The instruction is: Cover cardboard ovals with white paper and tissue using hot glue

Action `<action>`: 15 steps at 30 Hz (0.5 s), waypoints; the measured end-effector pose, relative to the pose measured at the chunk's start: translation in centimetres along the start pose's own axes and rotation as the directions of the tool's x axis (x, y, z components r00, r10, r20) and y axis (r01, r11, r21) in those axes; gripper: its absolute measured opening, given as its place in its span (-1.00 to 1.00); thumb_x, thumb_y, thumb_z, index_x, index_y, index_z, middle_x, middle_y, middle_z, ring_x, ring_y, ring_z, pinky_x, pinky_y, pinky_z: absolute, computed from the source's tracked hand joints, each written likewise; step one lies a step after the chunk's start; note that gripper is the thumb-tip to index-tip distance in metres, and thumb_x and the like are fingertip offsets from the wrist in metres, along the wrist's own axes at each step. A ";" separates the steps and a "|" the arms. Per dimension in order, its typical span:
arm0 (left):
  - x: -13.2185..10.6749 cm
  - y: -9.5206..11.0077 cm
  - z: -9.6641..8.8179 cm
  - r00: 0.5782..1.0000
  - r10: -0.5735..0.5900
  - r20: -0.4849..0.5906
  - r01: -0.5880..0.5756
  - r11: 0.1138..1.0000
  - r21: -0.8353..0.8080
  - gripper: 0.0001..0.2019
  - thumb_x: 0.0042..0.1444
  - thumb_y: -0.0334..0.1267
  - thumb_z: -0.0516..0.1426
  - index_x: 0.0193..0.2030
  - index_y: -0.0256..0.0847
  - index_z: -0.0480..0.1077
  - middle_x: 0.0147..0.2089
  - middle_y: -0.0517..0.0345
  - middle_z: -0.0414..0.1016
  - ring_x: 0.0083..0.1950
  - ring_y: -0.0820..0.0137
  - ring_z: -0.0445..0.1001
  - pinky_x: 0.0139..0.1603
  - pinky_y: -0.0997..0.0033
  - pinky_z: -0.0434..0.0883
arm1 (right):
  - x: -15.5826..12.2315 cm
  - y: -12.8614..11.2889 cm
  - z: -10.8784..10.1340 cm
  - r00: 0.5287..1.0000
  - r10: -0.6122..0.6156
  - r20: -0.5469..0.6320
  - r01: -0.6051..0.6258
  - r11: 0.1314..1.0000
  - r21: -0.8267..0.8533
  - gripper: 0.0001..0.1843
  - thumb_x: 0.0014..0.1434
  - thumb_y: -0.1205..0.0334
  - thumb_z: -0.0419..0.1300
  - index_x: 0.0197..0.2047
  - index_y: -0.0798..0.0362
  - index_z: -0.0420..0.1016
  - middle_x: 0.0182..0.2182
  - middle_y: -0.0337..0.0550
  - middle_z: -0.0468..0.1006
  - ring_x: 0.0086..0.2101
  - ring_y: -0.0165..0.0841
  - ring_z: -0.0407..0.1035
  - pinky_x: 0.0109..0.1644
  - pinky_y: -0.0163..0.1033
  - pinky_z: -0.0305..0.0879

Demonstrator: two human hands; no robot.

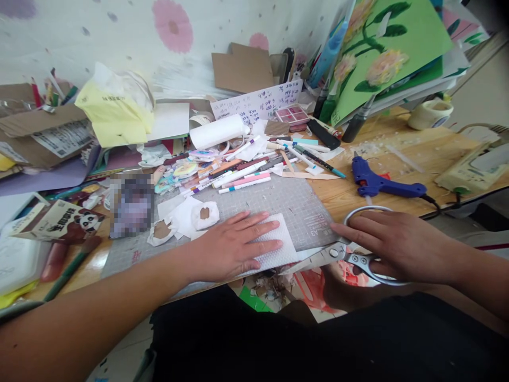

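My left hand lies flat with its fingers stretched out, pressing a white textured sheet onto the grey cutting mat at the desk's front edge. My right hand is closed on the handles of a pair of metal scissors. Their blades point left and meet the right edge of the white sheet.
A blue glue gun lies on the wooden desk behind my right hand. Several pens and markers are heaped behind the mat. Torn white paper scraps, a panda box and green flower artwork crowd the desk.
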State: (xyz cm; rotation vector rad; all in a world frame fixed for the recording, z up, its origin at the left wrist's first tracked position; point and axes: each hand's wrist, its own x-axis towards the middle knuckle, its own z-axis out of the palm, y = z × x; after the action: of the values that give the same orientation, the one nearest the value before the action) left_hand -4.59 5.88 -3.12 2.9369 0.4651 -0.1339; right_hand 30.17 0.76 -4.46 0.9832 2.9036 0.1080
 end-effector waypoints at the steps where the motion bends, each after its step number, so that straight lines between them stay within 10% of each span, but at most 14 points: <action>1: 0.0 0.0 0.1 1.000 -0.005 -0.008 0.005 1.000 -0.004 -0.55 0.27 -0.11 -0.06 0.29 -0.02 0.11 0.41 0.05 -0.06 0.41 0.16 -0.17 0.34 -0.02 -0.10 | 0.0 -0.1 0.0 1.000 0.003 0.009 -0.003 1.000 0.000 -0.32 0.07 0.30 0.13 0.26 0.16 0.09 -0.11 0.11 0.44 -0.20 -0.11 0.34 -0.17 -0.05 0.25; 15: -0.2 -0.1 0.5 0.999 -0.022 -0.035 0.021 0.999 -0.032 -0.54 0.27 -0.11 -0.07 0.30 0.02 0.08 0.41 0.11 -0.07 0.41 0.19 -0.15 0.35 0.04 -0.15 | -0.3 0.0 0.3 0.998 -0.066 -0.014 0.066 0.998 0.016 -0.41 0.21 0.23 0.03 0.27 0.22 0.05 -0.14 0.12 0.46 -0.21 -0.14 0.35 -0.16 -0.07 0.27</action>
State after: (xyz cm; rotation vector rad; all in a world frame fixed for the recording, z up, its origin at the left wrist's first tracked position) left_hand -4.81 5.81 -3.64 2.9083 0.4990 -0.0765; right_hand 30.43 0.56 -4.71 0.8913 2.9501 0.0876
